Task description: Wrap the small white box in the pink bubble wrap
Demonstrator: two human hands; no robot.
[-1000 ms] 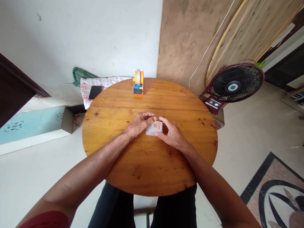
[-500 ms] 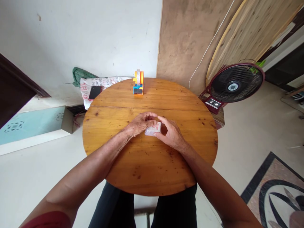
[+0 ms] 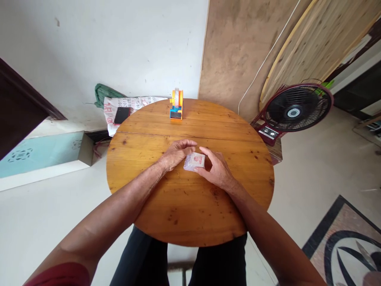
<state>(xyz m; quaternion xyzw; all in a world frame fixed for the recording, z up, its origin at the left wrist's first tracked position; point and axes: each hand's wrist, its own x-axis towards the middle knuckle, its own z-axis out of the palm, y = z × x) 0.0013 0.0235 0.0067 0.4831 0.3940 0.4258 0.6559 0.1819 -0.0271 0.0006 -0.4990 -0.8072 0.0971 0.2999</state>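
A small white box (image 3: 197, 159) with red print lies near the middle of the round wooden table, with crinkled clear plastic wrap (image 3: 188, 163) around its left end. My right hand (image 3: 218, 169) curves around the box's right side, thumb at the near edge and index finger by the far edge; its other fingers are partly hidden. My left hand (image 3: 178, 154) is beside the upper left corner, fingers stretched out and thumb apart from them. That thumb tip is close to the wrap; contact is hard to make out.
An orange and blue tape dispenser (image 3: 176, 105) stands at the table's (image 3: 190, 214) far edge. Left of it, a dark phone (image 3: 122, 115) rests on a printed white sack (image 3: 110, 129). A dark red fan (image 3: 294, 111) stands to the right.
My left thumb and fingers have drawn back from the top of the box, uncovering more of its red print. My right hand has stayed around it. The view has shifted slightly.
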